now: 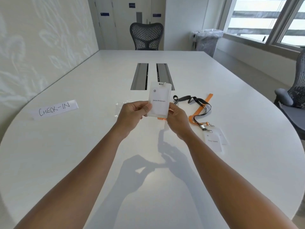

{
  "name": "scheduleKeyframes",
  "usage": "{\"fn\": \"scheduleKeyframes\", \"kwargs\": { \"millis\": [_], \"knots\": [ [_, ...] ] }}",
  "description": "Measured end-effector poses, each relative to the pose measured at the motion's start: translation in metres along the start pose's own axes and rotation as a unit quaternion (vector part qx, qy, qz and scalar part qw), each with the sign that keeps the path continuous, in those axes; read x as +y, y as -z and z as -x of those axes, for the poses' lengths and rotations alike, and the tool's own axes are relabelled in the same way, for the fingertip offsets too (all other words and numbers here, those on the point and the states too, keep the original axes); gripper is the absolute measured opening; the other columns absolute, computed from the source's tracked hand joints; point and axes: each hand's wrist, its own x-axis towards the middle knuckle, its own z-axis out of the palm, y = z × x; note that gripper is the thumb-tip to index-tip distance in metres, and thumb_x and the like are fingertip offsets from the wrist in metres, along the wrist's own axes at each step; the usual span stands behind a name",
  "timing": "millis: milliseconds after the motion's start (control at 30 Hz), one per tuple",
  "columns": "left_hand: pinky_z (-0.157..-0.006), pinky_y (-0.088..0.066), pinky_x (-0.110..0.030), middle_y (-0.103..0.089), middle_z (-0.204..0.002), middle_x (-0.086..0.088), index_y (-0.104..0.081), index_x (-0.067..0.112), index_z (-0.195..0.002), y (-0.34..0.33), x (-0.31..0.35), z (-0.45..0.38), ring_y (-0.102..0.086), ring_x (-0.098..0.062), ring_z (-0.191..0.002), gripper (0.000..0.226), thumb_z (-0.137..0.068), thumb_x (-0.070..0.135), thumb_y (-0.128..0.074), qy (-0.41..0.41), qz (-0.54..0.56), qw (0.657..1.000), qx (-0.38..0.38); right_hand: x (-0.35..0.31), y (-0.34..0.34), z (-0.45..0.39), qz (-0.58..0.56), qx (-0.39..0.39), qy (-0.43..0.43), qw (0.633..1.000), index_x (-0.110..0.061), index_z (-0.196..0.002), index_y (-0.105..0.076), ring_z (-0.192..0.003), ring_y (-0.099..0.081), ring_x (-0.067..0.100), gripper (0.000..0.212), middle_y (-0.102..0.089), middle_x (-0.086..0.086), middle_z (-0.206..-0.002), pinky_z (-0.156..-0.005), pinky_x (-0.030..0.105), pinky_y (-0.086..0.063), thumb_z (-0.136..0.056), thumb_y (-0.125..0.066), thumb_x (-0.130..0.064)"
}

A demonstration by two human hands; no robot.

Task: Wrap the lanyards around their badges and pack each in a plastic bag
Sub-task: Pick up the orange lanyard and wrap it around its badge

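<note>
I hold a white name badge (160, 96) upright above the table, my left hand (132, 115) pinching its left edge and my right hand (177, 120) gripping its lower right edge. A bit of orange lanyard (160, 119) shows under the badge, mostly hidden behind it. To the right lie a black lanyard (196, 100) and another orange lanyard (200, 109), crossed over each other, their clips joined to two more badges (213, 142) flat on the table. Clear plastic bags (119, 104) lie just behind my left hand, hard to make out.
A paper sign reading CHECK-IN (55, 109) lies at the left. Two cable slots (152, 76) are set in the white table (82, 146) beyond the badge. An office chair (146, 36) stands at the far end, another chair (293, 100) at the right.
</note>
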Motion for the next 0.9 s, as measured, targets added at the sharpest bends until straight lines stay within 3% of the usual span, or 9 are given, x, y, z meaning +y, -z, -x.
{"fn": "scheduleKeyframes", "kwargs": {
  "millis": [67,133,267,367,500,767,900],
  "knots": [
    [-0.060,-0.044,-0.011,-0.069,-0.069,0.016,-0.076,0.023,-0.105,0.001,0.004,-0.002,-0.056,-0.001,-0.062,0.014,-0.093,0.026,-0.072,-0.008,-0.011,1.000,0.000,-0.001,-0.003,0.002,-0.003,-0.012,0.002,1.000,-0.015,-0.118,-0.067,-0.072,-0.068,0.004,0.029,-0.075,0.009,-0.093,-0.064,0.016,-0.050,-0.093,-0.058,-0.004],
    [-0.061,-0.045,-0.011,-0.070,-0.070,0.017,-0.075,0.021,-0.108,0.001,0.009,-0.004,-0.056,0.000,-0.062,0.015,-0.094,0.026,-0.070,-0.018,-0.013,1.000,0.011,-0.002,-0.007,0.005,-0.018,-0.030,-0.002,0.999,-0.014,-0.115,-0.067,-0.069,-0.068,0.005,0.020,-0.073,0.009,-0.081,-0.061,0.015,-0.049,-0.096,-0.059,-0.010],
    [-0.070,-0.049,-0.017,-0.068,-0.087,0.005,-0.071,0.017,-0.110,0.004,0.023,-0.015,-0.056,-0.007,-0.073,0.020,-0.099,0.031,-0.063,-0.032,-0.020,0.997,0.064,-0.007,-0.015,0.014,-0.062,-0.103,-0.020,0.993,-0.013,-0.105,-0.067,-0.070,-0.065,0.018,0.012,-0.069,-0.002,-0.085,-0.066,0.019,-0.051,-0.100,-0.056,-0.015],
    [-0.070,-0.047,-0.019,-0.065,-0.097,0.004,-0.064,0.014,-0.109,0.010,0.031,-0.026,-0.054,-0.010,-0.078,0.020,-0.103,0.031,-0.056,-0.039,-0.047,0.994,0.091,-0.014,-0.019,0.023,-0.090,-0.189,-0.025,0.977,-0.005,-0.106,-0.066,-0.064,-0.060,0.019,0.019,-0.067,0.000,-0.084,-0.067,0.025,-0.054,-0.103,-0.053,-0.020],
    [-0.067,-0.044,-0.017,-0.064,-0.103,0.006,-0.056,0.016,-0.109,0.015,0.030,-0.034,-0.056,-0.006,-0.083,0.019,-0.105,0.033,-0.049,-0.040,-0.120,0.985,0.118,-0.031,-0.020,0.031,-0.105,-0.274,-0.018,0.956,-0.009,-0.103,-0.068,-0.061,-0.056,0.019,0.026,-0.065,0.006,-0.082,-0.070,0.036,-0.056,-0.105,-0.047,-0.024],
    [-0.065,-0.044,-0.018,-0.059,-0.092,0.010,-0.050,0.018,-0.103,0.016,0.008,-0.030,-0.057,-0.010,-0.083,0.010,-0.105,0.027,-0.047,-0.021,-0.160,0.974,0.159,-0.057,-0.002,0.027,-0.169,-0.311,0.005,0.935,-0.009,-0.096,-0.069,-0.063,-0.061,0.021,0.033,-0.064,0.007,-0.073,-0.069,0.035,-0.056,-0.103,-0.044,-0.029],
    [-0.087,-0.057,-0.048,-0.061,-0.097,0.002,-0.050,0.015,-0.100,0.018,-0.003,-0.022,-0.065,-0.026,-0.094,0.013,-0.105,0.026,-0.047,-0.002,-0.158,0.976,0.148,-0.056,0.004,0.023,-0.216,-0.295,0.012,0.931,-0.006,-0.102,-0.067,-0.073,-0.062,0.025,0.029,-0.066,0.010,-0.081,-0.073,0.034,-0.054,-0.101,-0.044,-0.024]
  ]
}}
